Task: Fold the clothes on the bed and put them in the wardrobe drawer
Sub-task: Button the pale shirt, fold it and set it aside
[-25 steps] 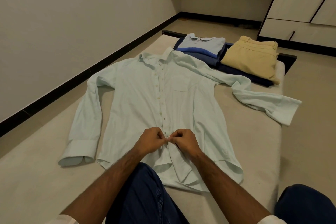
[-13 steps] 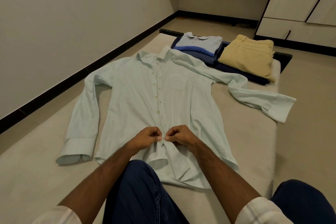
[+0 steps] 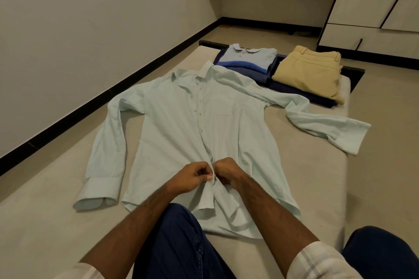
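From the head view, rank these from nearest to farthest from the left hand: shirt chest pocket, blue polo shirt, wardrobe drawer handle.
From the left hand:
1. Shirt chest pocket, ahead, slightly right.
2. Blue polo shirt, folded at the bed's far end.
3. Wardrobe drawer handle, far right, beyond the bed.

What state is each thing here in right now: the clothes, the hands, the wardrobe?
Pale shirt: spread flat on the bed, sleeves out, unfolded.
Left hand: pinching the shirt's front.
Right hand: pinching the shirt's front.
Blue polo: folded, atop a stack.
Tan trousers: folded.
Wardrobe drawer: shut.
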Available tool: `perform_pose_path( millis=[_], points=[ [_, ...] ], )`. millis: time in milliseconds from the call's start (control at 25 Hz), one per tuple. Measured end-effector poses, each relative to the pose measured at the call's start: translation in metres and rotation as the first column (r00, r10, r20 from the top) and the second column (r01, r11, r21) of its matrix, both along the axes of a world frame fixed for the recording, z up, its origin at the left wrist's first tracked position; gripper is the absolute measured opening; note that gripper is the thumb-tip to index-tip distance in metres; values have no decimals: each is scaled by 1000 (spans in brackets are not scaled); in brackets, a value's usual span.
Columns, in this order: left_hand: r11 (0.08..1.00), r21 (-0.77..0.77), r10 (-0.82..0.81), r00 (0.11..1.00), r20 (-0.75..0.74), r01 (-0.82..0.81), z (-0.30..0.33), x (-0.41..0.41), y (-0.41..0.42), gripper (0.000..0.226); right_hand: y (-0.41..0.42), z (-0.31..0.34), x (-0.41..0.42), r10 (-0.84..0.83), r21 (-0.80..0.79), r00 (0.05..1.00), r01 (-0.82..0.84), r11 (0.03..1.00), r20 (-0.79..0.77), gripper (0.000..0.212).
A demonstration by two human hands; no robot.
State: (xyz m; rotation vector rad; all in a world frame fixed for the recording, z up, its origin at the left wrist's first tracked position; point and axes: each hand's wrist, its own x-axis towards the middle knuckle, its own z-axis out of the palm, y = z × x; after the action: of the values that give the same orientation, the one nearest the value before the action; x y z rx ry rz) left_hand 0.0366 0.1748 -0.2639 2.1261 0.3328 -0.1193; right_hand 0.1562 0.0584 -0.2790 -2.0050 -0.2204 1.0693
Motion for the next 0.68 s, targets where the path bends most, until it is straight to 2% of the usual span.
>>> perform_pose_path(
  millis=[160, 280, 360, 440, 520, 560, 680],
  points=[
    [990, 35, 137, 987, -87, -135, 2, -8, 3, 13, -26, 5, 0, 7, 213, 1000, -2, 977, -24, 11],
    [993, 78, 103, 987, -126, -93, 6, -15, 1, 16, -45, 18, 12, -119, 382, 990, 138, 914, -71, 14],
    [991, 127, 67, 984, -168, -46, 9, -19, 2, 20, -54, 28, 22, -231, 434, 967, 253, 865, -104, 13],
    [981, 196, 53, 971, -233, -6, 8, -25, 8, 21, -57, 30, 24, -245, 422, 965, 260, 868, -91, 11],
    [959, 282, 73, 958, -276, 8, 7, -30, 12, 21, -51, 25, 15, -156, 363, 988, 151, 919, -16, 11],
    [948, 316, 108, 964, -244, -26, 7, -31, 13, 21, -45, 21, 8, -106, 321, 994, 91, 943, 30, 13],
    [913, 311, 269, 963, 26, -263, 16, -19, 12, 15, -25, 12, -12, -24, 217, 991, -4, 976, 128, 20]
  ],
)
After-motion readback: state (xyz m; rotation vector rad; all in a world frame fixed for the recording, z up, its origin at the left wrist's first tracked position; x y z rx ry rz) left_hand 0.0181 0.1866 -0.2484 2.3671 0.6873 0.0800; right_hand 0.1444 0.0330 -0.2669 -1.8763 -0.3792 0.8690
